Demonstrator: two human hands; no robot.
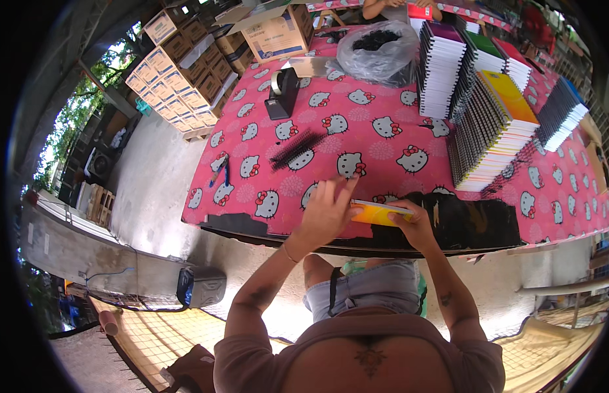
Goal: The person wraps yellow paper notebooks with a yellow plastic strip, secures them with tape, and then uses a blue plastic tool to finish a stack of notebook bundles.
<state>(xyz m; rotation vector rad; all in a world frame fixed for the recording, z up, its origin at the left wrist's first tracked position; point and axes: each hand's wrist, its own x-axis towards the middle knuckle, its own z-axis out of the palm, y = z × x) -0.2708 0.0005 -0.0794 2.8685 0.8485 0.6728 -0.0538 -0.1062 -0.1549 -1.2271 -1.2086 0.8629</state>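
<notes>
Sitting between both hands (417, 224), yellow-covered notebook (375, 215)

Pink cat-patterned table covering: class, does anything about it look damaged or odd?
Yes: along its near edge, the pink cat-patterned table covering looks torn away. A ragged black patch shows beside the bare right hand, and a smaller dark patch near the left corner, interrupting the print.

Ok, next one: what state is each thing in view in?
Yellow notebook: held in right hand, left hand at its other end
Tape dispenser: upright, loaded
Plastic bag: open, something black inside
Large cardboard box: flaps open
Small cartons: piled up
Yellow-covered notebooks: stacked
Black coils: lying loose
Tablecloth: black showing along front edge
</notes>
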